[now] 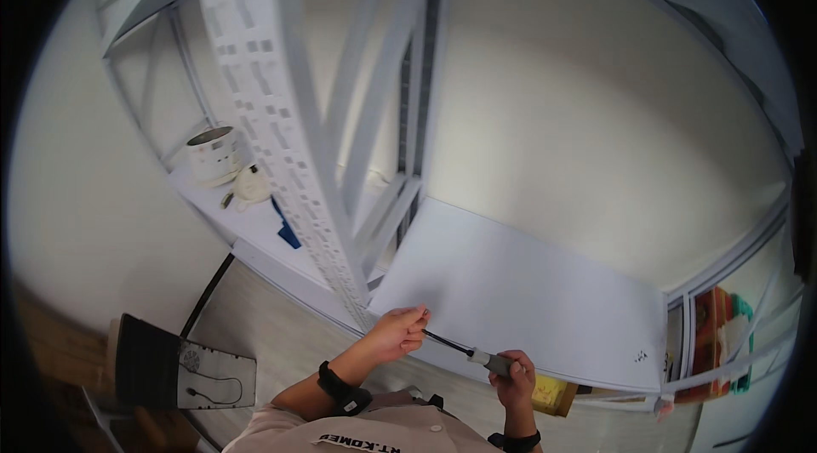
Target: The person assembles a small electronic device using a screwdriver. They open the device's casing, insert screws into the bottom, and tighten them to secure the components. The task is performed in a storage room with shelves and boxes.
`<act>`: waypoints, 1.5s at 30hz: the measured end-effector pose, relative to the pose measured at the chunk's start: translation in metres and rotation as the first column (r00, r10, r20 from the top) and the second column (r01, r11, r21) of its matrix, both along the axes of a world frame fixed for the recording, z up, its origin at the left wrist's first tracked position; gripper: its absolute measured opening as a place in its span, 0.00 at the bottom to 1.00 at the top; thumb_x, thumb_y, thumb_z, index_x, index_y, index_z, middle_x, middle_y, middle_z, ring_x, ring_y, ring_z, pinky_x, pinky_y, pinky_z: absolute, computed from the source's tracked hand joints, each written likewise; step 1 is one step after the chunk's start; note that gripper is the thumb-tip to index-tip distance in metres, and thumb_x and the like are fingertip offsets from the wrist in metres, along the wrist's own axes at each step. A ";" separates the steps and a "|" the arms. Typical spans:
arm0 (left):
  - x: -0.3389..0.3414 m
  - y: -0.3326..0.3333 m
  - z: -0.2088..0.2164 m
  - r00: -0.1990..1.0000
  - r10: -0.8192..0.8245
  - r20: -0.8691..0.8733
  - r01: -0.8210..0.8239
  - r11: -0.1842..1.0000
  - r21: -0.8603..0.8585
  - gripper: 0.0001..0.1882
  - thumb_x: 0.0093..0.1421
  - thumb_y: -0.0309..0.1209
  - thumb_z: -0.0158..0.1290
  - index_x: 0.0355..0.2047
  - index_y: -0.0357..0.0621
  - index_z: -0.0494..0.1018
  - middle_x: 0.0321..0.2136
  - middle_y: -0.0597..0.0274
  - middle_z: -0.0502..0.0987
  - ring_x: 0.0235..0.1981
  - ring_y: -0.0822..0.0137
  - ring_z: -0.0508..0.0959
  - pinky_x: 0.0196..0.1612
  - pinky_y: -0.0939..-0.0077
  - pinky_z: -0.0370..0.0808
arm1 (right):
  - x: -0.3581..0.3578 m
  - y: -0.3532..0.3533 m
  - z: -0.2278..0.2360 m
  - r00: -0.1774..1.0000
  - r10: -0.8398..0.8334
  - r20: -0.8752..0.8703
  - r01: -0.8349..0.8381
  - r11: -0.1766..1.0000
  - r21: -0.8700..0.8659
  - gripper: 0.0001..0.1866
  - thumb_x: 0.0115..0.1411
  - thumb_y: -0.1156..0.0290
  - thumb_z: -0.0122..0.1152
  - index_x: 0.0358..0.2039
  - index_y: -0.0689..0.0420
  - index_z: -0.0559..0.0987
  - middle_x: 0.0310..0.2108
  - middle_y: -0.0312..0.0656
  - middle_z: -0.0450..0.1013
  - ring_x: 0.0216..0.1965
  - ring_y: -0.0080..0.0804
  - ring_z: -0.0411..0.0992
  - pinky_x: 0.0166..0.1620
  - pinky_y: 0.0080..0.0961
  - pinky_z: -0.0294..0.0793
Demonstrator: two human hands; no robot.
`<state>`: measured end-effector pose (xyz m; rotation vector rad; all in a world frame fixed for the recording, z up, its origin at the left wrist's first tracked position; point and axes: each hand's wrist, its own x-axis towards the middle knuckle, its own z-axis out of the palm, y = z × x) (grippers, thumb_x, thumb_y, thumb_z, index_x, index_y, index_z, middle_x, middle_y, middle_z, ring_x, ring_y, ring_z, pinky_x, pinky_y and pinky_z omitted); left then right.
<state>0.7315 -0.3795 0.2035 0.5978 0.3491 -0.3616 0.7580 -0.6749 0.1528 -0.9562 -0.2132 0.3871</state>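
Note:
A screwdriver (483, 357) with a grey handle and a thin dark shaft is held level in front of my body, over the front edge of the white shelf board (519, 291). My right hand (516, 378) is wrapped round its handle. At the other end, my left hand (398, 334) is closed in a pinch at the shaft's tip. Those fingers hide the tip, and I cannot tell whether a small part is also between them. Just beyond my left hand stands a perforated white metal upright (298, 168) of the rack.
On the left shelf sit a white pot-like appliance (214, 155), a cream kettle-like item (251, 185) and a blue object (288, 227). A black-and-white box (217, 375) stands at lower left. A yellow box (553, 395) lies under the board; red and green goods (715, 334) are at right.

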 end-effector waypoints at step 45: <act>-0.538 0.161 -0.020 -0.096 0.989 0.115 -0.995 -0.099 0.022 0.11 0.69 0.40 0.42 0.31 0.50 0.64 0.14 0.74 0.52 0.15 0.78 0.51 0.17 0.82 0.50 | -0.322 0.394 0.009 0.230 0.973 0.011 -0.928 0.222 -0.299 0.15 0.68 0.66 0.45 0.49 0.62 0.70 0.32 0.44 0.73 0.27 0.22 0.66 0.31 0.19 0.65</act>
